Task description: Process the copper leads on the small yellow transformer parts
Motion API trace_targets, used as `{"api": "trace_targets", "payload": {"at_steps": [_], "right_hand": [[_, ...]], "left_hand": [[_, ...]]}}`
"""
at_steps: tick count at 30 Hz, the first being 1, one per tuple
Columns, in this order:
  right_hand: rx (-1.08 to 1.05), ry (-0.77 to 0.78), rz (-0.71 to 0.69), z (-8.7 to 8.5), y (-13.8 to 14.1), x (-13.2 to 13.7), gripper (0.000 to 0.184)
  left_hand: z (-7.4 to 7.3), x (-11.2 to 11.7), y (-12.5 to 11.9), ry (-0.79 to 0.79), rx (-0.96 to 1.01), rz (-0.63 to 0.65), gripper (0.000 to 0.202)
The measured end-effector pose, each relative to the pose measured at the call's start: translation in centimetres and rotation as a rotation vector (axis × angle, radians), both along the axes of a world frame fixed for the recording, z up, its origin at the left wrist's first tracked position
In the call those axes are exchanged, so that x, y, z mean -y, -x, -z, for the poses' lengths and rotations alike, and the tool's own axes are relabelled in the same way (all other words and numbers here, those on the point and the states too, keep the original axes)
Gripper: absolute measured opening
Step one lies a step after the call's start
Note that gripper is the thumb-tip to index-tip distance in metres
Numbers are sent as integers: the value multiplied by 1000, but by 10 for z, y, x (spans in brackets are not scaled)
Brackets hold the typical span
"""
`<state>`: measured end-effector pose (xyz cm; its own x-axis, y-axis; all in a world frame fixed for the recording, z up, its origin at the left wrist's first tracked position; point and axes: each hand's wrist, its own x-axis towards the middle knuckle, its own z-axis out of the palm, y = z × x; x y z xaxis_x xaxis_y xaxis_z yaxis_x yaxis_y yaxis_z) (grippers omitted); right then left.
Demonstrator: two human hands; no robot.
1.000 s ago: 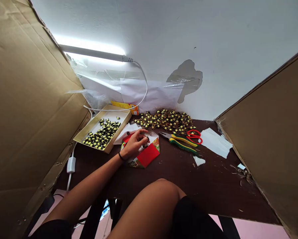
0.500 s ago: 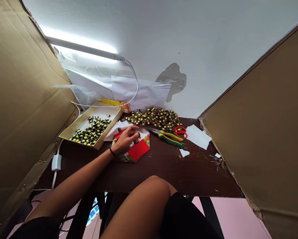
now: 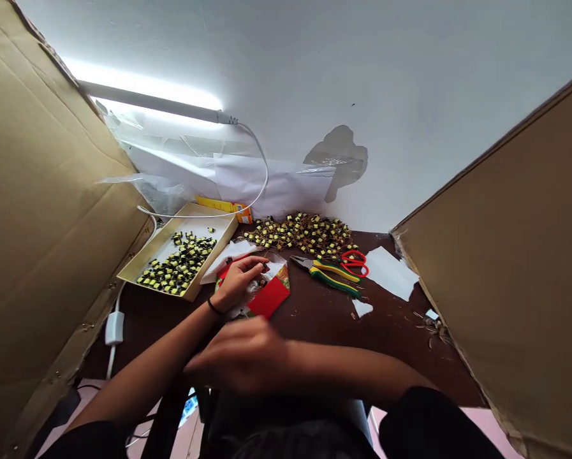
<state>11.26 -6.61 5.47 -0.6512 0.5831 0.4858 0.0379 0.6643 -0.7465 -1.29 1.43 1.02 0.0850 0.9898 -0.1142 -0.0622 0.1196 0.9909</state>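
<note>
My left hand (image 3: 238, 284), with a black band at the wrist, is closed in a pinch over a folded red and patterned paper tray (image 3: 270, 298). A small dark piece (image 3: 265, 266) shows at its fingertips, too small to name. Clear plastic and small bits lie inside the paper tray. My right hand (image 3: 242, 354) is smeared by motion in front of the table edge, nearer to me than the left hand, and its fingers cannot be made out. Beyond the left hand spreads a heap of small yellow-and-black coils with thin copper-coloured wires (image 3: 309, 233).
A shallow cardboard box (image 3: 190, 292) at left holds many yellow-and-black coils. Pliers (image 3: 333, 274) with green-yellow handles and red-handled scissors (image 3: 355, 262) lie at right, beside white paper (image 3: 391, 271). Cardboard walls (image 3: 500, 255) flank the dark table (image 3: 314, 325); a white cable (image 3: 265, 172) hangs behind.
My right hand has come up into view over the table's front edge; before, only its bent arm showed. My left hand stays above the paper tray, and the view has shifted slightly.
</note>
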Motion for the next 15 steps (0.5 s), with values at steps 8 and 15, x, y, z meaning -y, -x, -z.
{"api": "trace_targets", "payload": {"at_steps": [8, 15], "right_hand": [[-71, 99, 471, 59, -31, -97, 20], [-53, 85, 526, 65, -27, -91, 12]], "left_hand": [[-3, 1, 4, 100, 15, -36, 39], [-4, 1, 0, 154, 38, -17, 39]]}}
